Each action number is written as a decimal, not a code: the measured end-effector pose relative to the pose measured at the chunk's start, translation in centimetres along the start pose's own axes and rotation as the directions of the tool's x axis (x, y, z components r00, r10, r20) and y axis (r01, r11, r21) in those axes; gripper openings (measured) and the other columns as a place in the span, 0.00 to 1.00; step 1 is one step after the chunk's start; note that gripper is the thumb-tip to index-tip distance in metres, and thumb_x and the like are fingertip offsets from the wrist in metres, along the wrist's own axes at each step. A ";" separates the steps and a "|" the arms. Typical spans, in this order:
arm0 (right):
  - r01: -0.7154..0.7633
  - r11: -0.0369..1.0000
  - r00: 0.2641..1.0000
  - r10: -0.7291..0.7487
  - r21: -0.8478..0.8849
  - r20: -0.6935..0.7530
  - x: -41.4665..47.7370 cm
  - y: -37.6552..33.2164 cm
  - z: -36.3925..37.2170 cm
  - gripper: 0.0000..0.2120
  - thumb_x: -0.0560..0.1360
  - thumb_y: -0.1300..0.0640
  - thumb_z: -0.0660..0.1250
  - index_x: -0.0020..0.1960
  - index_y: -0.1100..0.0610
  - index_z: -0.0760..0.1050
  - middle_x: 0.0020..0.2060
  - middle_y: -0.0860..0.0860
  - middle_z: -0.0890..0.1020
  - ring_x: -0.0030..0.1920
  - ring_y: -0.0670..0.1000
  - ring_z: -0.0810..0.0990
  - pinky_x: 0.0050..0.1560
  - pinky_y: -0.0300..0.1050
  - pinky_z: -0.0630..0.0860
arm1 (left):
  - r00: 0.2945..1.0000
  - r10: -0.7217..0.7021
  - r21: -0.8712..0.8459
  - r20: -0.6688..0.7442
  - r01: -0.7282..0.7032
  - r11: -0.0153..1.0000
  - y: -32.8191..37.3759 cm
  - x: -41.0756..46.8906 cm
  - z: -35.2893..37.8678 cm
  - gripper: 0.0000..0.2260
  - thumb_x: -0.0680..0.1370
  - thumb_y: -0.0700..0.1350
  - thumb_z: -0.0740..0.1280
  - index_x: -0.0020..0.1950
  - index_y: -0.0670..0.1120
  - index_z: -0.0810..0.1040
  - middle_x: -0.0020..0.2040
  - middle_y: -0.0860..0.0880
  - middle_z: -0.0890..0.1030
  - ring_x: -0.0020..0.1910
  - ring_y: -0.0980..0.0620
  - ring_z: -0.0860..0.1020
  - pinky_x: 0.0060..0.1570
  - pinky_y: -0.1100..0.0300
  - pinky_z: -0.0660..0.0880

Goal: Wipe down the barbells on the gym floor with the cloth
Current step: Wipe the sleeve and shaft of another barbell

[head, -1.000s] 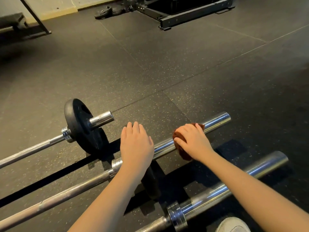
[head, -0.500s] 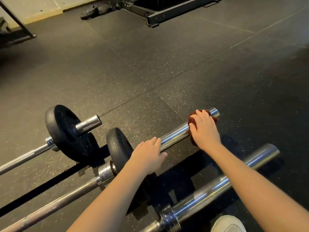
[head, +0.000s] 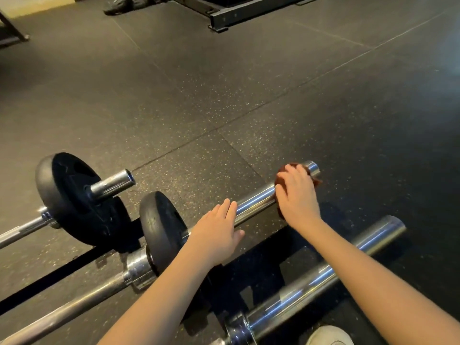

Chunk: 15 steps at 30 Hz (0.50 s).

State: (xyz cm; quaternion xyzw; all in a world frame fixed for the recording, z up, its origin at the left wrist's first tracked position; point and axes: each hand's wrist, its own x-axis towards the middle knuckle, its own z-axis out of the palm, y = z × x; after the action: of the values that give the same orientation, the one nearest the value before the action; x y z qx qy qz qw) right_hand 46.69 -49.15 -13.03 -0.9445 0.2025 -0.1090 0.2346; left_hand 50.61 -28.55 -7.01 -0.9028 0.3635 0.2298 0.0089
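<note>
Right hand (head: 297,195) grips cloth (head: 280,180) (left hand (head: 216,232) flat).

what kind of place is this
Very likely a gym's free-weight area: long chrome steel barbells lie on speckled black rubber floor tiles, two carry round black weight plates, and a black steel rack frame stands beyond.

Glossy chrome barbell sleeve (head: 254,200); matt black rubbery weight plate (head: 161,227); soft reddish-brown cloth (head: 282,180); matt, finely speckled rubber floor (head: 224,95)
</note>
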 end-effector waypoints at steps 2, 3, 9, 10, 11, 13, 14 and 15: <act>0.144 0.989 0.986 -0.142 -0.015 0.085 -0.7 0.1 -0.7 0.18 0.81 0.53 0.59 0.70 0.54 0.69 0.74 0.50 0.66 0.77 0.51 0.55 0.76 0.50 0.50 | 1.000 -0.001 -0.009 -0.004 0.001 1.000 -0.1 0.0 0.1 0.30 0.83 0.54 0.53 0.79 0.45 0.42 0.80 0.46 0.44 0.78 0.47 0.48 0.75 0.55 0.48; 0.187 0.982 0.976 -0.182 -0.030 0.121 -0.1 0.7 -1.4 0.18 0.81 0.52 0.59 0.70 0.54 0.69 0.73 0.50 0.67 0.76 0.51 0.58 0.75 0.49 0.51 | 1.000 -0.001 -0.011 -0.004 0.001 1.000 -0.1 0.0 0.1 0.30 0.83 0.54 0.53 0.79 0.45 0.41 0.80 0.47 0.43 0.78 0.47 0.47 0.75 0.55 0.48; -0.132 0.987 0.990 0.135 -0.090 0.031 3.6 2.1 -2.1 0.19 0.82 0.49 0.54 0.69 0.56 0.69 0.75 0.56 0.62 0.76 0.56 0.57 0.75 0.55 0.55 | 1.000 -0.002 -0.034 -0.012 0.002 0.999 -0.1 0.1 0.2 0.30 0.84 0.53 0.53 0.79 0.45 0.42 0.80 0.47 0.44 0.78 0.47 0.48 0.75 0.54 0.49; -0.130 0.987 0.991 0.131 -0.096 0.006 3.0 1.3 -1.3 0.19 0.81 0.49 0.54 0.68 0.56 0.70 0.74 0.56 0.64 0.75 0.56 0.58 0.75 0.55 0.56 | 1.000 -0.004 -0.034 -0.014 0.003 0.999 0.0 0.0 0.2 0.30 0.84 0.53 0.53 0.79 0.45 0.43 0.80 0.47 0.44 0.78 0.47 0.48 0.75 0.54 0.49; -0.071 0.993 0.997 0.072 -0.094 0.000 2.0 0.5 -0.8 0.19 0.81 0.50 0.54 0.67 0.56 0.71 0.71 0.55 0.67 0.74 0.56 0.61 0.75 0.56 0.58 | 1.000 -0.004 -0.032 -0.018 0.004 0.999 0.0 0.0 0.2 0.30 0.84 0.53 0.53 0.79 0.45 0.43 0.80 0.46 0.45 0.78 0.47 0.48 0.75 0.54 0.50; 0.095 0.994 0.993 -0.092 -0.048 0.069 0.2 0.0 -0.6 0.18 0.81 0.51 0.57 0.68 0.55 0.71 0.71 0.52 0.69 0.74 0.54 0.62 0.75 0.55 0.59 | 1.000 -0.004 -0.030 -0.026 0.003 1.000 -0.1 -0.1 0.2 0.30 0.83 0.53 0.54 0.79 0.45 0.43 0.80 0.46 0.45 0.78 0.46 0.49 0.75 0.54 0.50; 0.155 0.987 0.981 -0.149 -0.041 0.121 0.1 0.3 -1.3 0.19 0.80 0.52 0.60 0.70 0.54 0.69 0.72 0.51 0.68 0.75 0.53 0.62 0.75 0.53 0.58 | 1.000 -0.002 -0.032 -0.026 0.001 0.999 -0.1 -0.1 0.1 0.30 0.83 0.53 0.54 0.79 0.45 0.43 0.80 0.47 0.45 0.78 0.47 0.49 0.75 0.54 0.50; 0.187 0.981 0.972 -0.177 -0.049 0.156 0.5 0.9 -2.0 0.21 0.80 0.51 0.61 0.72 0.53 0.67 0.72 0.50 0.68 0.74 0.51 0.63 0.75 0.51 0.59 | 1.000 0.000 -0.037 -0.023 -0.001 0.999 -0.1 -0.2 0.1 0.30 0.83 0.53 0.54 0.79 0.45 0.43 0.80 0.47 0.45 0.78 0.47 0.49 0.75 0.54 0.50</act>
State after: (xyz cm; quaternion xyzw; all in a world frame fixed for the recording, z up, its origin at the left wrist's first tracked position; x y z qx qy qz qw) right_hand 46.27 -50.94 -11.72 -0.9716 0.1000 -0.0517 0.2083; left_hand 50.56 -28.33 -7.04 -0.9053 0.3593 0.2262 -0.0118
